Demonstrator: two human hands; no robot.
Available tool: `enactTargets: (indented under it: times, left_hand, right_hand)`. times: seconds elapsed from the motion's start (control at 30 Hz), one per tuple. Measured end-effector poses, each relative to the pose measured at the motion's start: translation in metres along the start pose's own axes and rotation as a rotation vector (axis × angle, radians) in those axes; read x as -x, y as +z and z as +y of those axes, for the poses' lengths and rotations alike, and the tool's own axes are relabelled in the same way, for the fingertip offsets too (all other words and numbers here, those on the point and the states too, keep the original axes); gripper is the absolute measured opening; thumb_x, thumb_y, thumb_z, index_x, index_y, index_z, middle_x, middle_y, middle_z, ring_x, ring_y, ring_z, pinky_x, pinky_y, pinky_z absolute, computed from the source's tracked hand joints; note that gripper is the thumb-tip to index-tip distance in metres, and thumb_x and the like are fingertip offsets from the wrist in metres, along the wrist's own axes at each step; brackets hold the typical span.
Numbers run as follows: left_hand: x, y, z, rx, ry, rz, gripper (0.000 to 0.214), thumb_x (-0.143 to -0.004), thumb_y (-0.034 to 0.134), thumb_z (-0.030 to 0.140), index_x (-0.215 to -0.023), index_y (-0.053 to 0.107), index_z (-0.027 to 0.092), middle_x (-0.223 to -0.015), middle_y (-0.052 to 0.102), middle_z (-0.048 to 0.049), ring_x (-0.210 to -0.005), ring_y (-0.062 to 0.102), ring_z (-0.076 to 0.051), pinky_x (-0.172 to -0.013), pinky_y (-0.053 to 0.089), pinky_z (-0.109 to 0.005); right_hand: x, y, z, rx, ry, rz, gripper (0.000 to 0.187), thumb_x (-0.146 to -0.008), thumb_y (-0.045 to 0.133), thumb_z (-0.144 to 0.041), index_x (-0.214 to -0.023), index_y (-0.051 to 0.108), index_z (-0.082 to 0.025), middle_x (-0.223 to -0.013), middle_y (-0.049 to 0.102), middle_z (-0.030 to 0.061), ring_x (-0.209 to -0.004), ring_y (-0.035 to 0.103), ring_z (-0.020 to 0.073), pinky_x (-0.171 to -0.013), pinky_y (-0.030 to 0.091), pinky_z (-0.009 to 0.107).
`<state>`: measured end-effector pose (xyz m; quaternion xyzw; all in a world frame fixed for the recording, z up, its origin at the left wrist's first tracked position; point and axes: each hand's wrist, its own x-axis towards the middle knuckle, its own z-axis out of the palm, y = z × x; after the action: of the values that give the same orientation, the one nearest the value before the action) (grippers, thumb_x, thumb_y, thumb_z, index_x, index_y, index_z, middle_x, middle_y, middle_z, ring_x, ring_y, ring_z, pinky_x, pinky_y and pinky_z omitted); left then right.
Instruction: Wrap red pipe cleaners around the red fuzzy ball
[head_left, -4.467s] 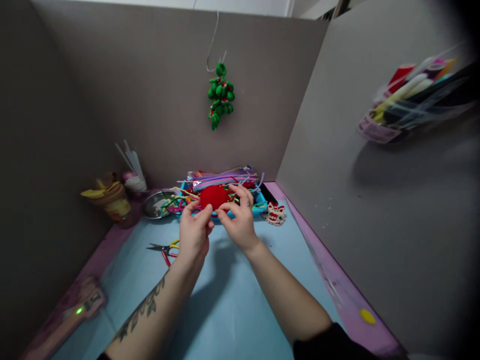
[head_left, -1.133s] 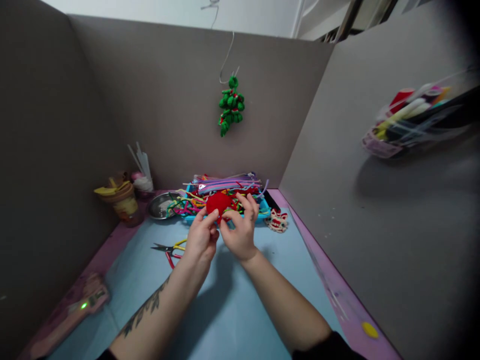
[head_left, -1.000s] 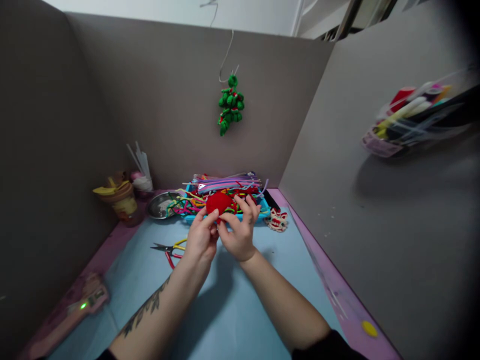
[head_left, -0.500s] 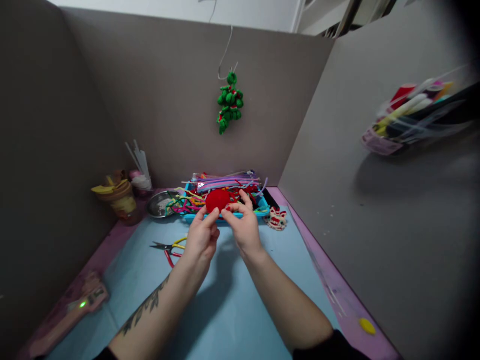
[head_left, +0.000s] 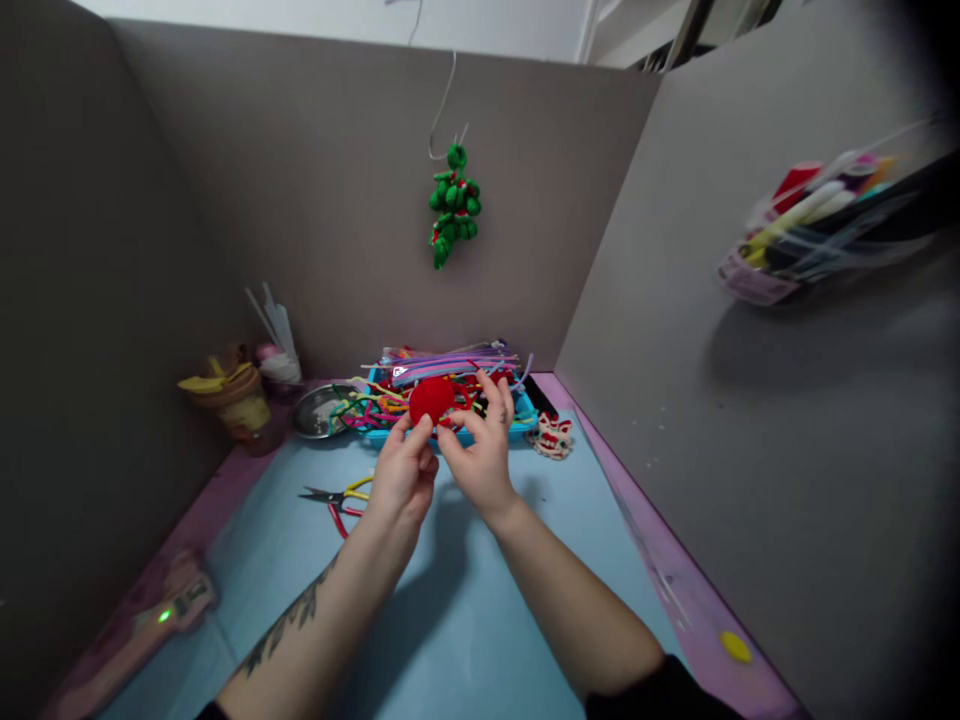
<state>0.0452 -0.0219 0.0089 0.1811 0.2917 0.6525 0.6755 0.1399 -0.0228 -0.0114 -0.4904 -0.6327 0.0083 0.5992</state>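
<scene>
A round, fuzzy red piece [head_left: 431,400], like a disc of chenille stem, is held up in front of the blue basket. My left hand [head_left: 405,465] grips its lower edge between thumb and fingers. Close beside it, my right hand [head_left: 480,455] pinches thumb and index finger together at the piece's lower right edge, its other fingers raised. A small red bit shows at that pinch; whether it belongs to the disc I cannot tell. Left of my left wrist lie pliers-like cutters [head_left: 334,498] with one yellow and one red handle, partly hidden by the wrist.
Behind my hands the blue basket [head_left: 379,438] holds many coloured chenille stems. Left of it stand a metal bowl [head_left: 306,425] and a pot [head_left: 244,405]. A lion-like ornament [head_left: 553,437] lies to the right. A pink glue gun [head_left: 161,620] rests front left. Green leaves [head_left: 454,205] hang from a hook.
My right hand has shifted slightly, its raised fingers moving away from the basket's middle. The red piece stays in my left hand. The whole view has moved a little.
</scene>
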Motion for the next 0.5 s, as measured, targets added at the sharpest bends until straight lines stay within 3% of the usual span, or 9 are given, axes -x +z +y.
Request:
enactTargets:
  times: [0.33, 0.5]
  left_hand:
    - [0.0005, -0.0030, -0.0054, -0.037, 0.039, -0.002, 0.044, -0.053, 0.085, 0.018, -0.084, 0.054, 0.017, -0.049, 0.049, 0.0112, -0.034, 0.029, 0.001, -0.037, 0.019, -0.015]
    - [0.0013, -0.0023, -0.0057, -0.062, 0.050, 0.027, 0.048, -0.052, 0.086, 0.020, -0.087, 0.053, 0.018, -0.058, 0.055, 0.0091, -0.036, 0.034, 0.001, -0.038, 0.020, -0.016]
  right_hand:
    - [-0.0004, 0.0019, 0.0002, -0.088, 0.087, -0.026, 0.006, -0.077, 0.063, -0.023, -0.072, 0.064, -0.021, -0.145, 0.042, 0.0071, -0.141, 0.025, 0.0289, -0.114, 0.024, 0.053]
    - [-0.0004, 0.0001, -0.0032, -0.069, 0.084, 0.028, 0.005, -0.079, 0.062, -0.025, -0.076, 0.065, -0.022, -0.140, 0.046, 0.0075, -0.139, 0.028, 0.0279, -0.113, 0.025, 0.053]
